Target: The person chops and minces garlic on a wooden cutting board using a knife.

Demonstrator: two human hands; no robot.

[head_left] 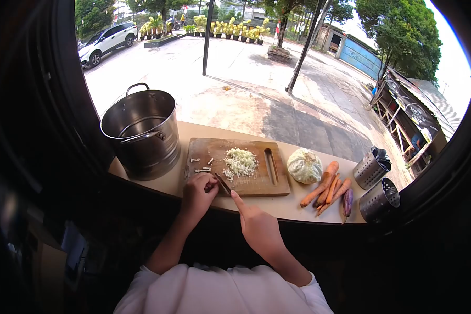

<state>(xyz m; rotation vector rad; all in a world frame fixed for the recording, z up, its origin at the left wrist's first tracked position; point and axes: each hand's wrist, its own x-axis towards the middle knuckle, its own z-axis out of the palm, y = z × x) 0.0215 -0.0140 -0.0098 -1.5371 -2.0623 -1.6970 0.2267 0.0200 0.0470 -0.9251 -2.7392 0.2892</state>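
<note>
My right hand point(259, 227), closed round a knife point(223, 184), index finger extended along it, at the board's near edge; my left hand point(198, 194), fingers drawn in narrow beside the blade near the near-left corner, contents hidden, so I cannot tell; chopped pale pile point(240, 162), mid-board point(209, 146); loose bits point(203, 169), toward the left edge; hazard: a blade slip leftward could nick my fingertips.
</note>
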